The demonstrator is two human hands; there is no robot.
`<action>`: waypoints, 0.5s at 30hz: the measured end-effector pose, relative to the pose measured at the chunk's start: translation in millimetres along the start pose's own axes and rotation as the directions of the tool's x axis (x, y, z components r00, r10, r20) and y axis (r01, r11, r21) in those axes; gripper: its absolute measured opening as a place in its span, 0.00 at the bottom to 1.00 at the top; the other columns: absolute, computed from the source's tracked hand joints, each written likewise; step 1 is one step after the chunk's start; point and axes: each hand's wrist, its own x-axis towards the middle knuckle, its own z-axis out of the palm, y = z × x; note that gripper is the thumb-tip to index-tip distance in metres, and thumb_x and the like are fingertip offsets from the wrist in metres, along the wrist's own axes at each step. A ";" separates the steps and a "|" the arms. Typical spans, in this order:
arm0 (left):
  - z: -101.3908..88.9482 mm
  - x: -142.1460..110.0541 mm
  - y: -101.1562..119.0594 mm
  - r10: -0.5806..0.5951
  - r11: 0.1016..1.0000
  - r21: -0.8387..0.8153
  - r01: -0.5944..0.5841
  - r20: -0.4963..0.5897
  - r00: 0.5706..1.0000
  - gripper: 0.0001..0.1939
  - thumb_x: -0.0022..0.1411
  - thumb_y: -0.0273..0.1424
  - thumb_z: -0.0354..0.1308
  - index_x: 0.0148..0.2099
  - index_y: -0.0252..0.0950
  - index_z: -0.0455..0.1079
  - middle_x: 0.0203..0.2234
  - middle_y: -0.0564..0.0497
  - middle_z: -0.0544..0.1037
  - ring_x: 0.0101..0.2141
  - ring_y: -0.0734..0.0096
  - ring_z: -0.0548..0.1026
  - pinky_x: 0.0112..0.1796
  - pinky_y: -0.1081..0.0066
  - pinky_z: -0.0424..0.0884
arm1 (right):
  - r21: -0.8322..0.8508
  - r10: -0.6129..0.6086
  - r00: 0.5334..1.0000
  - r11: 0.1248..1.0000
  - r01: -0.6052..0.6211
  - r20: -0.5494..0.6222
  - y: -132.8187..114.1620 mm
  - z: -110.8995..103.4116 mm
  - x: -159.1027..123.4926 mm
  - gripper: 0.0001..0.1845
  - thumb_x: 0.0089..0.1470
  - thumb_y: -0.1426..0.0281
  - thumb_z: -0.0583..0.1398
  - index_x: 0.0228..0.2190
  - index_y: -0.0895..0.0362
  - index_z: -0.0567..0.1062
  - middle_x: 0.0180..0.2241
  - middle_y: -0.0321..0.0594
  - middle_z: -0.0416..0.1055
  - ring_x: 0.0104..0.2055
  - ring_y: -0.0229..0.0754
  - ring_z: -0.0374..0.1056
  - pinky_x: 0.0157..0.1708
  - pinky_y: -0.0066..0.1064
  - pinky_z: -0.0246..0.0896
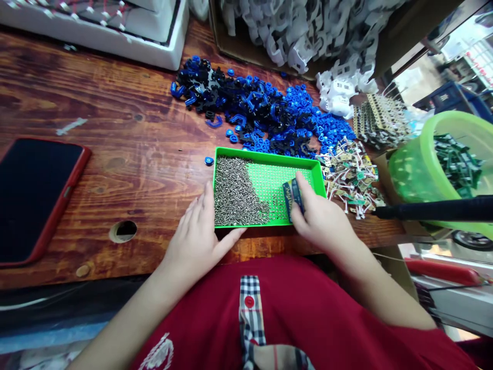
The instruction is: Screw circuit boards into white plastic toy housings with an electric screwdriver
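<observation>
Right at the table's near edge, the green tray (285, 159) lies across the wooden table (127, 118), its perforated floor bare at the upper middle. Small metal screws (236, 192) fill its left part, with a few scattered pieces toward the right. The left hand (198, 234) holds the tray at its left end, fingers together along the outer wall and thumb stretched under the near side. The right hand (318, 213) reaches over the near right corner, pinching a dark blue printed card (292, 198) between thumb and fingers, the card tilted inside the tray. Just beyond the tray spreads a heap of blue and black plastic parts (254, 103), and beside its right end lie small circuit boards with white wires (352, 177). Farther right stands a translucent green bucket (414, 164) with dark green pieces (458, 159) in it. White plastic housings (304, 31) fill a cardboard box (219, 36) at the back. A phone in a red case (36, 200) lies at the far left, well apart from the tray.
</observation>
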 end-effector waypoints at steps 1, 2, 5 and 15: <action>0.3 0.2 -0.1 -0.002 1.000 0.000 0.002 -0.001 1.000 0.51 0.55 0.50 0.54 0.66 0.23 0.33 0.58 0.27 0.60 0.57 0.45 0.62 0.53 0.52 0.62 | -0.004 -0.028 1.000 1.000 0.028 -0.011 -6.3 0.2 1.6 0.34 0.55 0.68 0.47 0.61 0.67 0.48 0.29 0.47 0.74 0.26 0.45 0.70 0.23 0.33 0.61; 0.6 0.4 -0.2 -0.002 1.000 -0.002 0.002 -0.002 1.000 0.51 0.55 0.49 0.54 0.66 0.23 0.33 0.58 0.27 0.60 0.57 0.45 0.62 0.54 0.52 0.62 | -0.010 -0.053 0.998 0.999 0.053 -0.019 -12.1 0.3 3.3 0.34 0.55 0.68 0.46 0.61 0.68 0.47 0.29 0.48 0.74 0.26 0.45 0.70 0.23 0.33 0.61; 1.4 0.8 -0.3 -0.002 1.000 -0.004 0.002 -0.003 1.000 0.51 0.55 0.49 0.54 0.66 0.24 0.33 0.58 0.27 0.59 0.57 0.45 0.62 0.54 0.53 0.62 | -0.017 -0.106 0.994 0.994 0.105 -0.032 -28.1 -0.1 8.2 0.34 0.55 0.69 0.45 0.61 0.69 0.47 0.30 0.48 0.74 0.26 0.44 0.69 0.23 0.33 0.61; 2.9 -2.3 -0.1 0.034 0.999 0.019 -0.034 -0.035 0.999 0.49 0.57 0.48 0.52 0.66 0.25 0.31 0.57 0.25 0.60 0.56 0.41 0.63 0.51 0.50 0.64 | 0.083 -0.128 0.992 0.988 0.128 -0.011 -70.4 -7.8 22.3 0.35 0.54 0.69 0.43 0.60 0.74 0.45 0.29 0.49 0.74 0.25 0.44 0.69 0.24 0.33 0.63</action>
